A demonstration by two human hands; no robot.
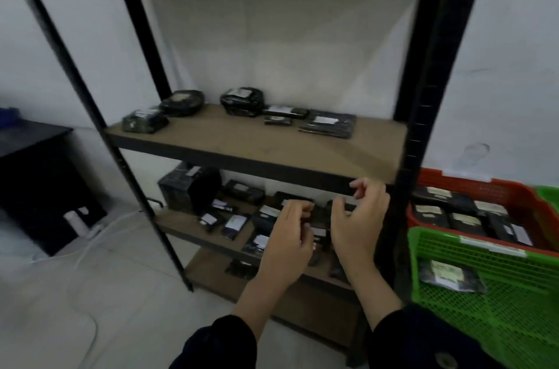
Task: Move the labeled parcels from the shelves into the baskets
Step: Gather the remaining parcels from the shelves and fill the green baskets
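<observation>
Head view: the left hand point(287, 244) has its fingers curled in toward the palm above the lower shelf point(181, 226); blur hides whether they pinch anything. The right hand point(360, 223) is just beside it, fingers loosely bent and spread, gripping nothing, its fingertips level with the front edge of the middle shelf point(257, 142). Black parcels point(236, 222) with white labels lie scattered on the lower shelf, under and left of both hands. More parcels point(326, 123) sit along the far edge of the middle shelf. Right of the black rack point(423, 96), an orange basket point(472, 184) holds several parcels, and the near green basket point(484, 259) holds one parcel point(447, 275) at its far left. White wall runs behind; a black cabinet point(36, 187) stands at left on the pale floor, with white cables point(99, 229) beside it. Both forearms reach forward from dark sleeves, hands side by side, backs toward the camera.
</observation>
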